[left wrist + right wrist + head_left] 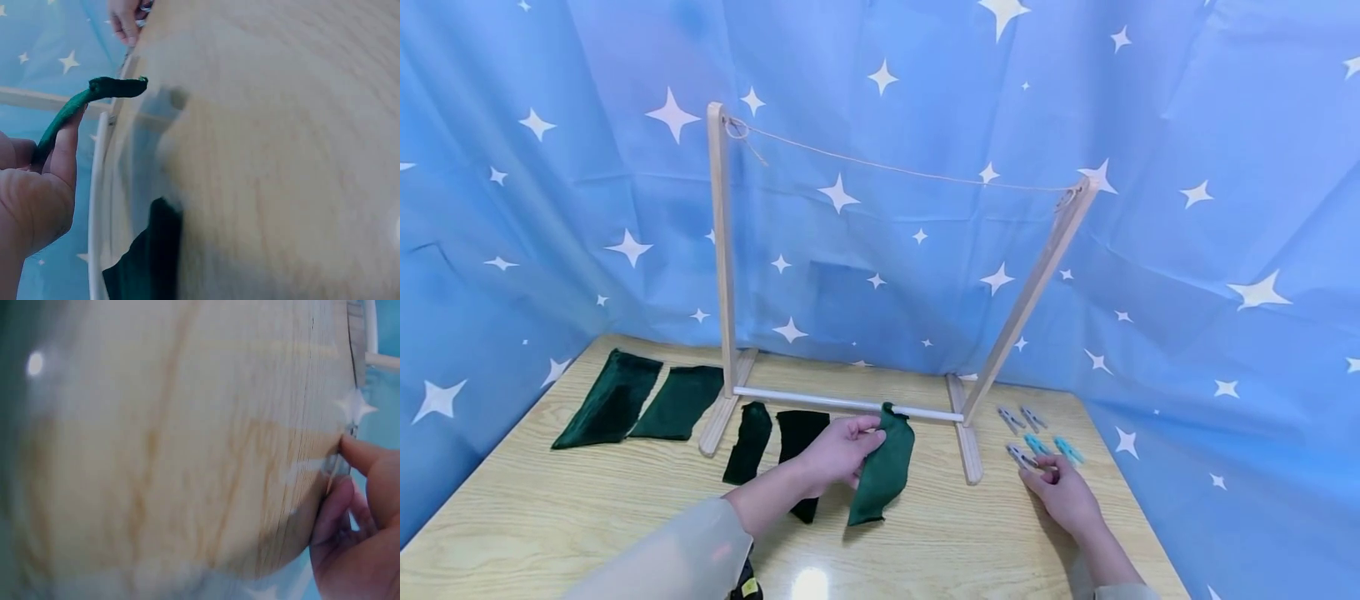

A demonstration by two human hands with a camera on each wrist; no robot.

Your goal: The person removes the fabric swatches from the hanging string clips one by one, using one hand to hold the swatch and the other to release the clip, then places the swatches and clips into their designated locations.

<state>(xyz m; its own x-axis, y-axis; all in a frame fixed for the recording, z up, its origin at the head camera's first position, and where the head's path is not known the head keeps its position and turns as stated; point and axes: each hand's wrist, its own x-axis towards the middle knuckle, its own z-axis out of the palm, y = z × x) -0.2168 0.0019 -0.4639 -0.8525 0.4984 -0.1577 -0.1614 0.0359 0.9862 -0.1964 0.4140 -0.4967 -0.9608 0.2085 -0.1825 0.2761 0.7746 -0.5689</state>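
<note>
In the head view my left hand [838, 450] pinches a dark green cloth piece [886, 471] near its upper left edge, and the cloth hangs above the table. The left wrist view shows this cloth [65, 115] edge-on between thumb and fingers. My right hand [1067, 496] is low at the table's right, thumb and curled finger at the end of a grey clothespin [1019, 456]. Seen from the right wrist, the thumb and finger of that hand [362, 512] lie on either side of the clothespin [336, 465], whose contact points are partly hidden.
A wooden frame [721, 250] with a string [887, 164] across its top and a white bar [820, 400] below stands at the back. Several green cloths [613, 400] lie left and centre. Grey clothespins [1011, 418] and blue clothespins [1067, 450] lie right.
</note>
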